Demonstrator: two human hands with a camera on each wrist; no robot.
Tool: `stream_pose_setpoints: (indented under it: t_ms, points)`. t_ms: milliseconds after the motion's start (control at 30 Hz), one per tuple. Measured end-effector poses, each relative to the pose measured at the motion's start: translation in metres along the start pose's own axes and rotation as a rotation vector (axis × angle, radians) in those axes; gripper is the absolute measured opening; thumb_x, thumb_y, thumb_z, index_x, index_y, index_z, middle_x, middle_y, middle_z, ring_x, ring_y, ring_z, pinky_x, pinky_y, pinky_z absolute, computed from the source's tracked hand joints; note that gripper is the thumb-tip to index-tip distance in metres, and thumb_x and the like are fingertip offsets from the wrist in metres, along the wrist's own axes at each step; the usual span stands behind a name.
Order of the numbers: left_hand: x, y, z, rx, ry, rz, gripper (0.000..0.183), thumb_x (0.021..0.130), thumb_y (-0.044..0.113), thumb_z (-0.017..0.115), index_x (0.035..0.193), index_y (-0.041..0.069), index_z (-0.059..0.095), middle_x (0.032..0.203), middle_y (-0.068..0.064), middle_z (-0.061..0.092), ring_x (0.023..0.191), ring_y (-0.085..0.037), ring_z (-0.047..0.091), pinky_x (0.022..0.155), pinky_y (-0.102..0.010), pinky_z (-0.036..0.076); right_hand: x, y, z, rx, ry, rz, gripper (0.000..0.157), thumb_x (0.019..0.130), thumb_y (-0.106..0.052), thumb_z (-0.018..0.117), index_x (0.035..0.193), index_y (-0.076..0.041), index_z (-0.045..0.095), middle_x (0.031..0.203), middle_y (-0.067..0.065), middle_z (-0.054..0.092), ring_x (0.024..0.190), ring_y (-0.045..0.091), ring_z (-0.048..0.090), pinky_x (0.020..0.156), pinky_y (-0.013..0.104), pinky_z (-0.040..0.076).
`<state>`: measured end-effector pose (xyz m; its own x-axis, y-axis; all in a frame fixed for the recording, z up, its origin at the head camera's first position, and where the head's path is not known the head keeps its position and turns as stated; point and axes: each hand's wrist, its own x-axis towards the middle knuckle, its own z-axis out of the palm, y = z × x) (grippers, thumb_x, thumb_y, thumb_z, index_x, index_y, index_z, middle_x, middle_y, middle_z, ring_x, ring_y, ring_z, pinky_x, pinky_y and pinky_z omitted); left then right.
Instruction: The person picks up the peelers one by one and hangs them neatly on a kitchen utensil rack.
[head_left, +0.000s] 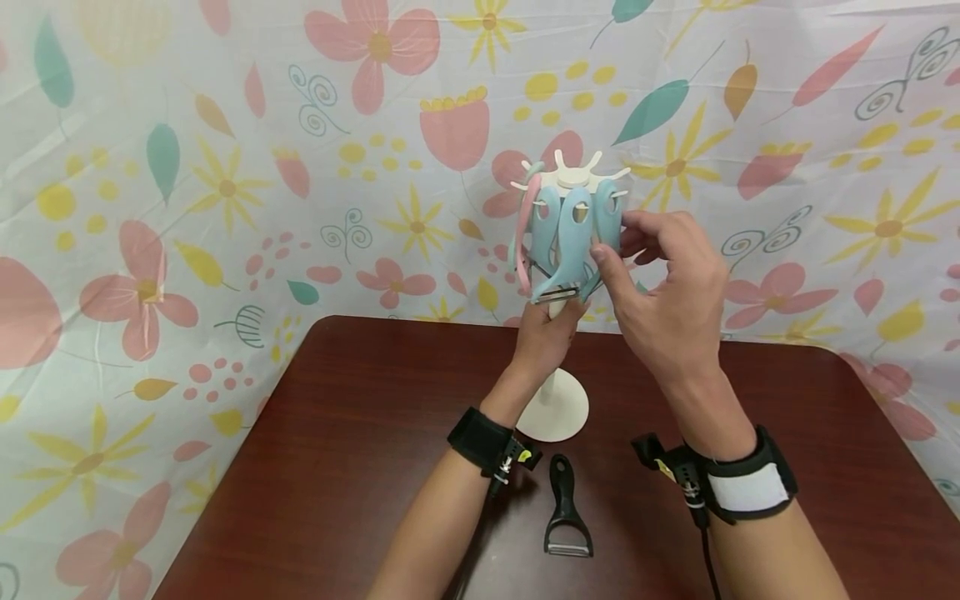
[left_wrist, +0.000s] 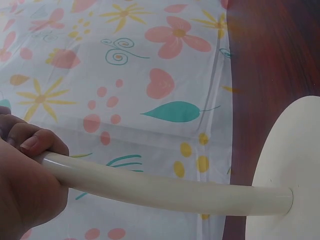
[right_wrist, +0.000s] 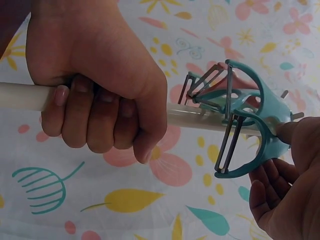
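Note:
A cream stand (head_left: 573, 177) with a ring of hooks on top carries several light blue peelers (head_left: 573, 242) and a pink peeler (head_left: 527, 221), hung by holes in their handles. My left hand (head_left: 549, 337) grips its curved pole (left_wrist: 150, 189), just below the hanging blades. At the right side of the ring, my right hand (head_left: 671, 292) pinches a blue peeler (right_wrist: 250, 170) by its handle, thumb in front and fingers behind. That peeler's handle end is up at a hook. In the right wrist view, the left hand (right_wrist: 100, 95) wraps fully round the pole.
A black peeler (head_left: 564, 500) lies on the dark brown table (head_left: 337, 467), in front of the stand's round base (head_left: 562, 412). A floral cloth (head_left: 360, 183) hangs behind the table. Cables trail from both wrist straps.

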<state>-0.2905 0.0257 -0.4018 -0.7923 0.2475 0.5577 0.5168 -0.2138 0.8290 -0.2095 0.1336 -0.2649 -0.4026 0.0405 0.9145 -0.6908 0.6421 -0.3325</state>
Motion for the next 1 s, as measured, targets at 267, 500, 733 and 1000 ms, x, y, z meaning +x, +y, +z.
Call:
stream_pose_setpoints:
  t_ms: [267, 500, 733, 1000]
  points:
    - [-0.001, 0.0, 0.0, 0.025, 0.007, -0.012, 0.043, 0.102, 0.036, 0.05, 0.071, 0.008, 0.043, 0.054, -0.008, 0.033, 0.045, -0.022, 0.031, 0.044, -0.031, 0.031, 0.0, -0.004, -0.002, -0.001, -0.011, -0.005, 0.032, 0.083, -0.014, 0.076, 0.109, 0.004, 0.068, 0.088, 0.016, 0.064, 0.083, 0.022, 0.06, 0.072, 0.032, 0.049]
    - [0.001, -0.001, 0.001, 0.006, -0.002, 0.005, 0.037, 0.103, 0.034, 0.05, 0.077, 0.008, 0.044, 0.055, -0.007, 0.032, 0.044, -0.022, 0.029, 0.044, -0.032, 0.03, 0.002, -0.017, -0.006, 0.014, -0.015, -0.004, 0.03, 0.083, -0.008, 0.074, 0.107, 0.008, 0.068, 0.085, 0.019, 0.063, 0.081, 0.024, 0.06, 0.072, 0.033, 0.049]
    - [0.001, 0.002, 0.0, 0.009, -0.001, 0.02, 0.036, 0.104, 0.023, 0.049, 0.072, 0.006, 0.042, 0.053, -0.007, 0.032, 0.043, -0.02, 0.029, 0.043, -0.031, 0.03, 0.003, -0.025, -0.008, 0.024, -0.02, -0.007, 0.028, 0.08, -0.003, 0.074, 0.103, 0.012, 0.067, 0.082, 0.022, 0.061, 0.078, 0.028, 0.059, 0.071, 0.033, 0.047]
    - [-0.003, 0.031, 0.0, -0.009, -0.025, 0.033, 0.035, 0.104, 0.018, 0.049, 0.071, 0.006, 0.041, 0.053, -0.006, 0.031, 0.044, -0.02, 0.029, 0.045, -0.03, 0.031, -0.007, -0.023, -0.014, 0.033, -0.022, 0.018, 0.027, 0.079, -0.003, 0.074, 0.101, 0.011, 0.067, 0.083, 0.021, 0.062, 0.078, 0.028, 0.058, 0.07, 0.028, 0.042]
